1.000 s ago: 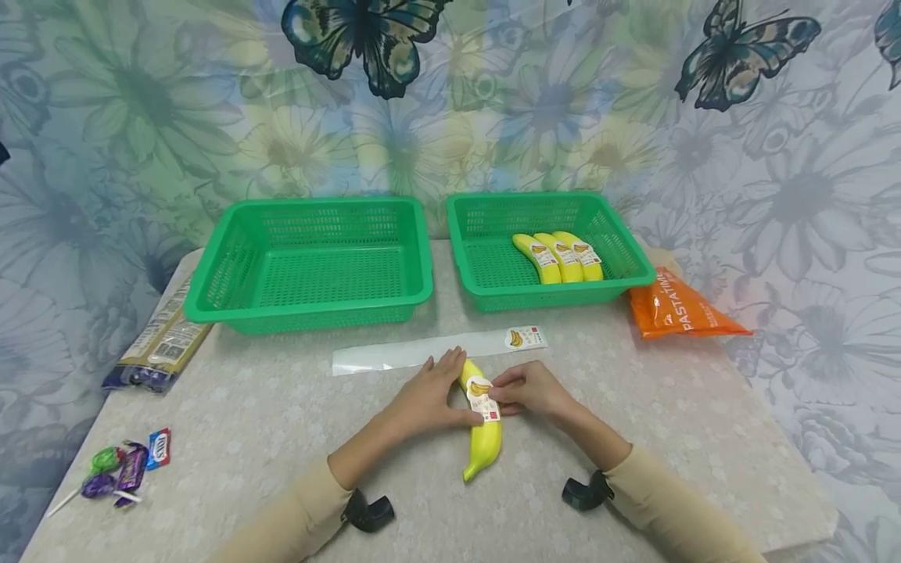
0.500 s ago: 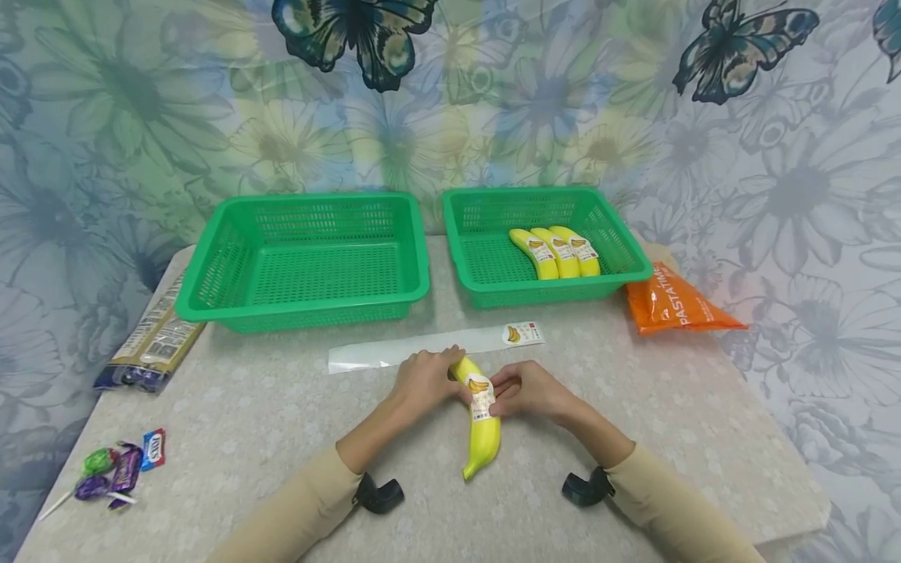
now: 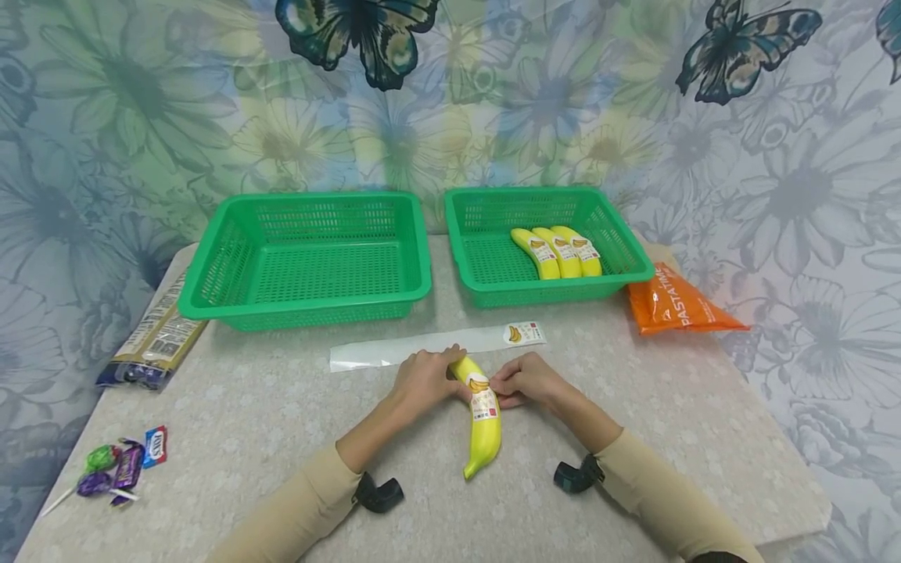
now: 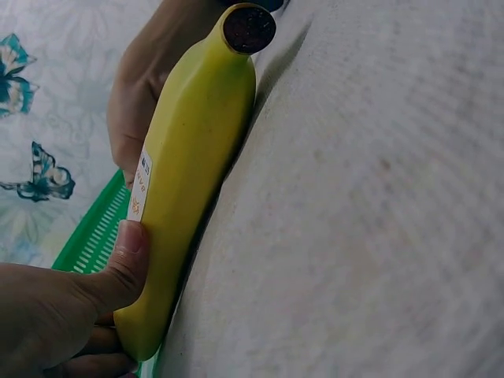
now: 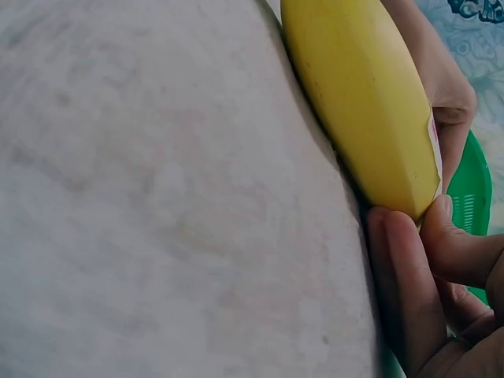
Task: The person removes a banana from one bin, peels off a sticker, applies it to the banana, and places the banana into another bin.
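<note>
On the near middle of the speckled table (image 3: 633, 407) a yellow banana (image 3: 484, 426) lies flat, its far end held between two hands. The left hand (image 3: 422, 379) curls over that end from the left, thumb pressed against the peel just below the sticker (image 3: 482, 397); the left wrist view shows the thumb (image 4: 130, 252) flat on the fruit with the other fingers tucked under the tip. The right hand (image 3: 524, 381) comes in from the right, its fingertips (image 5: 437, 228) pinching at the edge of the label on the banana's side. So both hands grip the banana, neither one spread wide. Its near, pointed end rests free on the table.

Just beyond the hands lies a long clear backing strip (image 3: 408, 349) with one banana sticker left at its right end. Farther back stand two green baskets: the left basket (image 3: 211, 289) and the right basket (image 3: 626, 250), where three labelled bananas (image 3: 559, 252) lie side by side. An orange pasta packet (image 3: 672, 305) sits right of that basket. At the left edge lie a dark packet (image 3: 151, 340) and, nearer, a few wrapped sweets (image 3: 120, 469).
</note>
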Demonstrator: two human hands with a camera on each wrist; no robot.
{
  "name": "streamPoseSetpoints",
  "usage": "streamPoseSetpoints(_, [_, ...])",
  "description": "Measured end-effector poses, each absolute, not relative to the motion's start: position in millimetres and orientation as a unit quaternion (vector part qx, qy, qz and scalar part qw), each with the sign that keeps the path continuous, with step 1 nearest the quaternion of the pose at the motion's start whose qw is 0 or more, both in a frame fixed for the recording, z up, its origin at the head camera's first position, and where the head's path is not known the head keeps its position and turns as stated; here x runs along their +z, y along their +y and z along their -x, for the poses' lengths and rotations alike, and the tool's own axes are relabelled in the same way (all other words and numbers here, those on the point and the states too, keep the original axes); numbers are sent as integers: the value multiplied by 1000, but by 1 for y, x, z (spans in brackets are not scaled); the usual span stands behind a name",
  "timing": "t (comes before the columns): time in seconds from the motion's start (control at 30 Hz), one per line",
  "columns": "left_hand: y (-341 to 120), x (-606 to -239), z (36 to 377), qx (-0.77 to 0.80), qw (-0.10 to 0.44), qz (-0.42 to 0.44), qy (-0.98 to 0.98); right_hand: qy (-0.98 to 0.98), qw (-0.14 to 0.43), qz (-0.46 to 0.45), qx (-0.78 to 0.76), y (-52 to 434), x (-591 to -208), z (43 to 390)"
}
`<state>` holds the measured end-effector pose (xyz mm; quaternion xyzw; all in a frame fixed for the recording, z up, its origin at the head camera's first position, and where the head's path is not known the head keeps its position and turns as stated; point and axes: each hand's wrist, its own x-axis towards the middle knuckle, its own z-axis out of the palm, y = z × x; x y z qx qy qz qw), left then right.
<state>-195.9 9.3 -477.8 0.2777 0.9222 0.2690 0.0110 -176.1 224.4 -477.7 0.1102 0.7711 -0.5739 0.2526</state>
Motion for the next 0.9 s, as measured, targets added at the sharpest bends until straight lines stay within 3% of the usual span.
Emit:
streamPoseSetpoints(0.43, [9,-481,197,274,3,-270,923,805,232,-113,-534,216,-477,180])
streamPoseSetpoints(0.6, [8,-478,199,277,24,-287,917,838,219,-104,-488,213,-468,167])
streamPoseSetpoints(0.77, [-6,-462,211,276,78,-349,892,857,215,-78,-462,207,-458,157])
streamPoseSetpoints(0.9, [-8,-442,227,306,79,-356,879,861,208,-75,-457,203,-456,154])
